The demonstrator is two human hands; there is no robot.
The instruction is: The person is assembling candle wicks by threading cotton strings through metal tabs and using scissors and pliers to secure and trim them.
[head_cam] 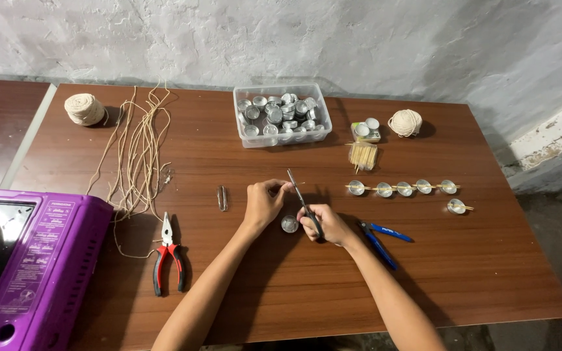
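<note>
My right hand [326, 225] grips the black handles of a pair of scissors [299, 194], whose blades point up and away towards my left hand. My left hand [263, 202] pinches something thin near the blade tips; it is too small to tell what. Between both hands a small round metal cup [289, 224] sits on the brown wooden table [424, 273].
Red-handled pliers [168, 253] and loose cut strings [136, 149] lie left, beside a purple stove [30, 273]. A clear tub of metal cups [282, 115] stands at the back. A row of cups with sticks [402, 188], blue-handled pliers [380, 238], toothpicks [363, 155], two twine balls [84, 108] [405, 122].
</note>
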